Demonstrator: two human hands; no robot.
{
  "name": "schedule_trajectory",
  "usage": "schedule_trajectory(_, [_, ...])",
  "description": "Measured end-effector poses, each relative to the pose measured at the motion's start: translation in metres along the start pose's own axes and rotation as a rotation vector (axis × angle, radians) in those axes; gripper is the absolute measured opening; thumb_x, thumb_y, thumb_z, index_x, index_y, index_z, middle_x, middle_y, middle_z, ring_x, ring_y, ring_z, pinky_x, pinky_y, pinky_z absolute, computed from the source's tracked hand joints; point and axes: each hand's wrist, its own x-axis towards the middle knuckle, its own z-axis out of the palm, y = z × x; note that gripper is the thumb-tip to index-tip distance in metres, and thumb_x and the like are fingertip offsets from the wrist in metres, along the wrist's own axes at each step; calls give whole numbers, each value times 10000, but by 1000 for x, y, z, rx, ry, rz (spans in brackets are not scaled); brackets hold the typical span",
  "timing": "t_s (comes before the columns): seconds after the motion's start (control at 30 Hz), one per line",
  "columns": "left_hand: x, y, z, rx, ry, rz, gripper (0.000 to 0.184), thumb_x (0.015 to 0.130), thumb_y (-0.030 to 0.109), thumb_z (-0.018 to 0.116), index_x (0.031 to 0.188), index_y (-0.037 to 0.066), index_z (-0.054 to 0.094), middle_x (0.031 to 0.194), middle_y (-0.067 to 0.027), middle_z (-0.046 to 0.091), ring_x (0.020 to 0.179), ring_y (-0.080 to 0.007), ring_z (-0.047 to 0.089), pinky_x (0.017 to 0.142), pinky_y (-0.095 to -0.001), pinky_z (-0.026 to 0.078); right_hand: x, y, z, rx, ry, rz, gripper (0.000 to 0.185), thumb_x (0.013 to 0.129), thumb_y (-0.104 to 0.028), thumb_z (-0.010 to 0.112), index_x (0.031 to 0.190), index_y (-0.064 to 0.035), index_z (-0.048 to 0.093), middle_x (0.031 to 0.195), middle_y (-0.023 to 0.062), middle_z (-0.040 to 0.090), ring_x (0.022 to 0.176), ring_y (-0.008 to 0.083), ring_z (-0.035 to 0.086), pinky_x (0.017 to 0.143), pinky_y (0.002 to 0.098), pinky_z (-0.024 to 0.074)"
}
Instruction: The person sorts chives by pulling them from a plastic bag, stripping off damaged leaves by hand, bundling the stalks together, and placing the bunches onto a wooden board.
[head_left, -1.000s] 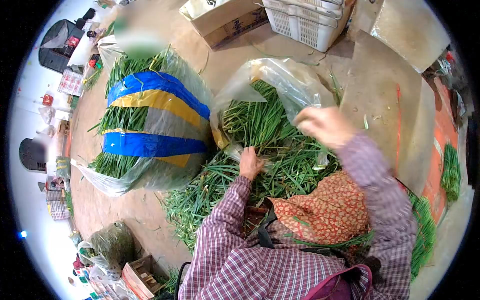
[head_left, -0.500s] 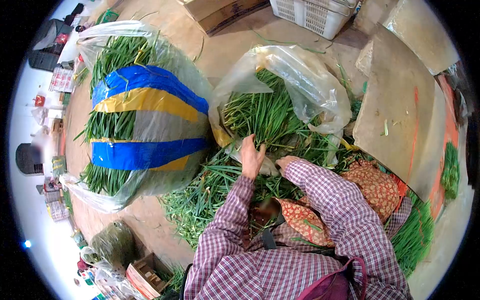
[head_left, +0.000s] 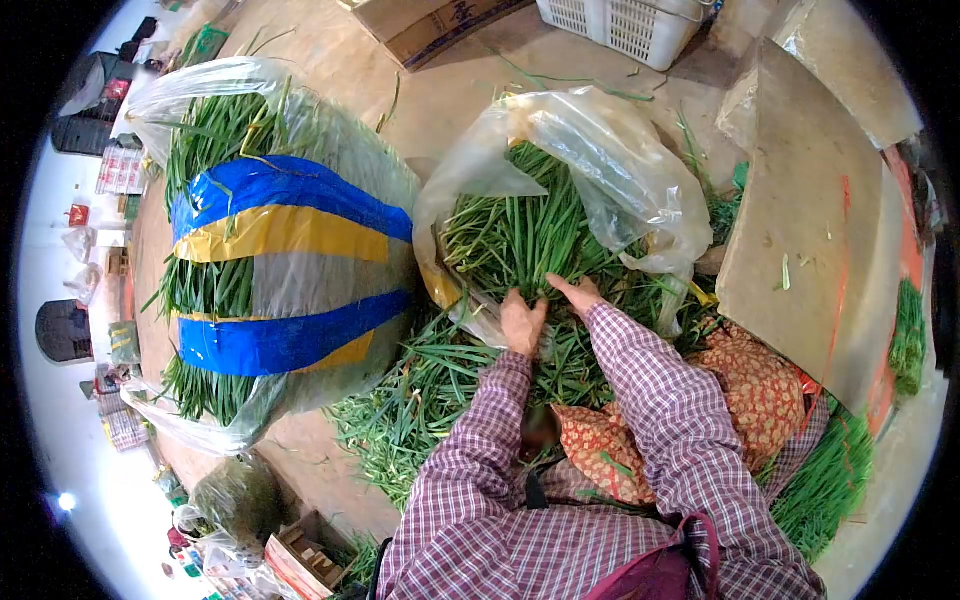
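Observation:
A clear plastic bag (head_left: 655,215) stands with its mouth toward me, packed with long green leafy stalks (head_left: 540,225). At the near edge of those stalks is my left hand (head_left: 522,322), thumb and fingers apart and touching them. Close beside it on the right, my right hand (head_left: 577,294) reaches in with a finger stretched out against the same stalks; its other fingers are partly hidden. Neither hand visibly grips anything. Loose greens (head_left: 440,385) lie heaped below and left of my hands.
To the left sits a full bag of greens wrapped in blue and yellow bands (head_left: 300,235). A white plastic crate (head_left: 620,30) and a cardboard box (head_left: 430,25) stand at the back. A large flat board (head_left: 795,230) leans on the right, with more green stalks (head_left: 825,490) below it.
My left hand has shifted right and slightly down. My right hand has moved up into the front of the stalks, its finger now extended toward the left. The view has shifted slightly.

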Motion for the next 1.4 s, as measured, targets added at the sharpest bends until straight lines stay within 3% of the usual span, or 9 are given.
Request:
schedule_trajectory(0.2, [-30,39,35,-23,-24,328,290,698,62,603,944,-87,562,823,-256,565,785,-413,533,728,-468,439,4,-1,0,-34,153,-21,1307,561,-548,794,1420,17,-12,1453,228,185,1328,344,246,1087,427,260])
schedule_trajectory(0.37, [-44,73,3,-187,-184,306,273,722,24,573,983,-43,611,947,-213,609,917,-353,565,842,-427,448,83,53,-31,178,152,-164,889,626,-289,811,1301,48,340,1218,194,507,1108,291,489,973,394,393])
schedule_trajectory(0.47, [-14,38,-19,-354,42,217,199,799,3,533,969,-3,636,911,-132,654,811,-194,623,700,-285,502,25,16,-35,19,153,36,1090,650,-442,768,1396,63,153,1423,234,260,1284,369,314,1056,474,309])
schedule_trajectory(0.67, [22,-1,4,-114,-226,-2,500,803,366,576,1044,-72,577,985,-219,626,893,-324,599,792,-356,457,18,10,-38,-34,107,67,1057,658,-443,752,1388,66,183,1429,236,251,1282,357,323,1051,466,317])
schedule_trajectory(1.03, [14,19,38,-327,-223,-12,406,836,255,509,1065,-78,553,923,-236,624,827,-345,590,746,-400,438,56,22,-28,-91,74,-151,1079,594,-526,788,1357,37,273,1397,203,324,1243,333,379,1068,410,296])
schedule_trajectory(1.07, [14,18,46,-339,-320,-108,442,822,255,491,1109,-77,537,1025,-304,579,921,-434,557,780,-436,441,35,11,-24,-74,221,-88,1012,592,-467,810,1322,32,317,1317,194,424,1203,311,425,1048,406,327])
schedule_trajectory(1.1, [7,34,38,-295,-342,-113,418,827,215,501,1105,-95,532,958,-208,614,822,-254,551,748,-334,420,43,20,-26,-75,220,-88,1012,592,-467,810,1322,32,317,1317,194,424,1203,311,425,1048,406,327])
schedule_trajectory(1.3, [-11,59,16,-583,-399,-58,388,833,163,536,1145,-68,557,1035,-141,625,880,-186,570,798,-294,444,13,9,-58,19,225,-96,995,578,-374,828,1314,54,313,1282,209,460,1145,314,483,1009,387,379])
schedule_trajectory(1.4, [10,48,-18,-704,-333,-234,378,839,186,564,1138,-44,577,1016,-118,625,868,-182,576,806,-287,448,0,-2,-57,30,272,34,1169,556,-375,836,1396,62,149,1416,234,280,1290,335,320,1072,394,293])
